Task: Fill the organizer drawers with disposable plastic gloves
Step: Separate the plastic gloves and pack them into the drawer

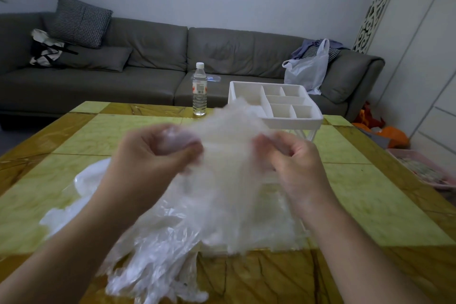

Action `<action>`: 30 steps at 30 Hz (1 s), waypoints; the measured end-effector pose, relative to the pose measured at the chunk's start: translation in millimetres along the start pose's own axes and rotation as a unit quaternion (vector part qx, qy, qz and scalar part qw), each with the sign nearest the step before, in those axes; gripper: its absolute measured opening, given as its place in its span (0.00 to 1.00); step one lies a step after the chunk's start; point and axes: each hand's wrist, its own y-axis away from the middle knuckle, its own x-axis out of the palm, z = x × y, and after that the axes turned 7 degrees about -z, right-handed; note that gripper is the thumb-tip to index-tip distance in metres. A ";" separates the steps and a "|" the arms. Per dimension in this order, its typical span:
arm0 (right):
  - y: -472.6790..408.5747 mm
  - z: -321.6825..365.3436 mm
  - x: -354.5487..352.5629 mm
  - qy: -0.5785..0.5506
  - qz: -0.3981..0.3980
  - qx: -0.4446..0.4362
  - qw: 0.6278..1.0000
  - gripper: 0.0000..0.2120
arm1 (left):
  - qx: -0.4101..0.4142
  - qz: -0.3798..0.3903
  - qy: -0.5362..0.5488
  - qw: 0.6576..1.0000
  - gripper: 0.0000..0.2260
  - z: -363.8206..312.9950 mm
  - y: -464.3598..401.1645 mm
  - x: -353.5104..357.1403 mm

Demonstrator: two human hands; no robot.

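Both our hands grip one blurred glove (229,136) above the table (370,192): left hand (158,155), right hand (291,158), fingers curled; organizer (278,103) beyond, more gloves (158,266) beneath.

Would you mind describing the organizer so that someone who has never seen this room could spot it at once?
Start at the yellow-green tiled table in front of the grey sofa. At its far right edge, right of the water bottle, stands the organizer. It is the only rigid white thing there, with its open top split into compartments.
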 end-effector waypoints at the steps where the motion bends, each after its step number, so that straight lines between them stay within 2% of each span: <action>1: -2.1 5.5 0.8 -0.021 -0.007 -0.019 1.000 0.05 | 0.053 -0.011 -0.016 0.998 0.06 -12.0 1.5 -0.4; 3: -5.5 12.1 -0.4 -0.083 -0.010 -0.032 0.996 0.06 | 0.108 0.005 -0.039 0.993 0.15 -29.2 5.5 2.4; 5: -3.5 12.0 -2.0 -0.097 -0.001 -0.031 0.995 0.07 | 0.060 0.040 -0.035 0.997 0.21 -25.7 8.3 8.7; 6: -1.7 9.0 -3.5 -0.084 0.001 -0.030 0.996 0.07 | 0.033 0.062 -0.028 0.997 0.19 -18.6 9.9 13.9; 8: 0.6 3.2 -8.1 -0.051 0.002 -0.018 0.999 0.07 | 0.018 0.074 -0.037 0.996 0.07 0.5 9.5 22.8; 9: 0.0 0.9 -11.1 -0.034 0.012 -0.011 0.999 0.08 | 0.026 0.063 -0.049 0.996 0.03 9.2 8.9 23.3; 11: -4.2 -3.0 -21.0 0.009 0.048 0.008 0.999 0.13 | 0.095 0.042 -0.063 0.993 0.04 20.7 7.6 19.9; 13: -10.2 -4.7 -30.8 -0.007 0.016 0.100 0.995 0.19 | 0.246 0.043 -0.131 0.959 0.02 23.8 5.4 13.3; 15: -14.5 -6.2 -41.2 -0.047 -0.016 0.271 0.961 0.28 | 0.386 0.047 -0.226 0.893 0.04 28.7 7.7 12.5; 16: -14.7 -7.4 -44.4 -0.061 0.022 0.351 0.934 0.36 | 0.437 0.044 -0.264 0.859 0.05 31.2 9.5 14.3; 17: -13.3 -8.5 -46.9 -0.085 0.093 0.405 0.905 0.42 | 0.476 0.043 -0.290 0.829 0.06 32.7 12.7 17.6; 18: -11.7 -10.5 -47.4 -0.120 0.161 0.425 0.882 0.45 | 0.499 0.049 -0.308 0.809 0.06 33.5 17.8 22.1; 19: -11.3 -13.6 -46.7 -0.160 0.205 0.424 0.868 0.44 | 0.512 0.060 -0.316 0.797 0.06 36.2 22.1 26.2; 20: -10.5 -13.1 -44.3 -0.187 0.214 0.416 0.864 0.41 | 0.519 0.074 -0.322 0.788 0.06 39.5 26.3 30.4; 21: -10.7 -11.9 -41.9 -0.183 0.205 0.396 0.876 0.35 | 0.526 0.090 -0.327 0.780 0.07 43.4 29.7 34.5; 22: -10.8 -12.9 -40.6 -0.131 0.187 0.362 0.904 0.28 | 0.527 0.107 -0.338 0.772 0.07 47.5 32.0 38.7; 24: -11.7 -24.2 -43.0 0.066 0.116 0.286 0.949 0.12 | 0.517 0.144 -0.364 0.761 0.07 56.9 33.2 45.2; 26: -11.4 -38.3 -44.0 0.229 0.066 0.219 0.946 0.03 | 0.473 0.193 -0.400 0.761 0.09 68.1 31.8 49.2; 30: -17.2 -62.9 -48.3 0.325 0.029 0.162 0.931 0.07 | 0.282 0.311 -0.483 0.769 0.24 73.8 28.6 52.7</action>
